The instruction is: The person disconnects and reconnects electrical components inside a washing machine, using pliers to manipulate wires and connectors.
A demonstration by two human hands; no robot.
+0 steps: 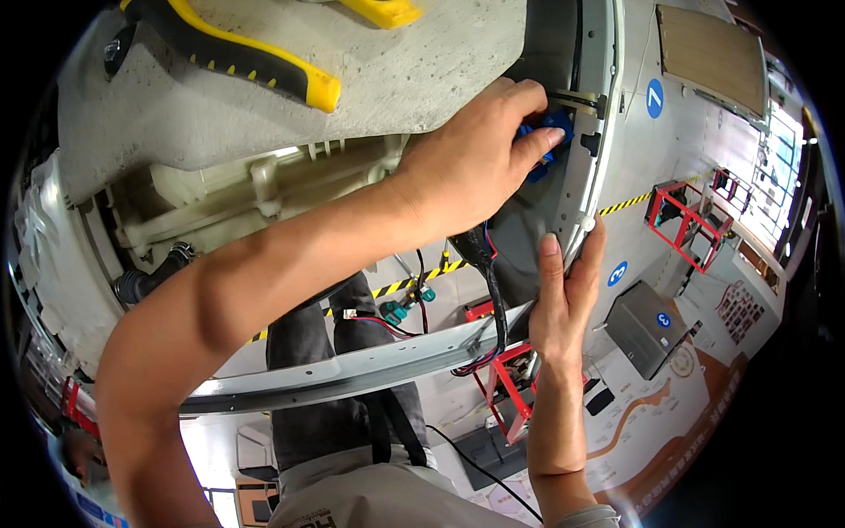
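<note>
My left hand (484, 145) reaches across the opened machine to its right wall, fingers closed round a blue plastic part (554, 141). The fingers hide much of that part. A dark cable with a light-coloured tie or clip sits just above it. My right hand (568, 295) clasps the metal cabinet edge (591, 198), thumb inside and fingers outside. Below my left wrist hangs a black-wrapped wire harness (484, 264) with thin coloured wires. At the far left, a tool handle (255, 57) in black and yellow lies on the grey concrete block (414, 88).
A pale plastic tub (264, 189) lies under the block, with a black corrugated hose (154, 277) beside it. A metal crossbar (343, 374) runs in front of my legs. On the floor are a teal power tool (405, 304), red frames (691, 224) and a grey box (647, 330).
</note>
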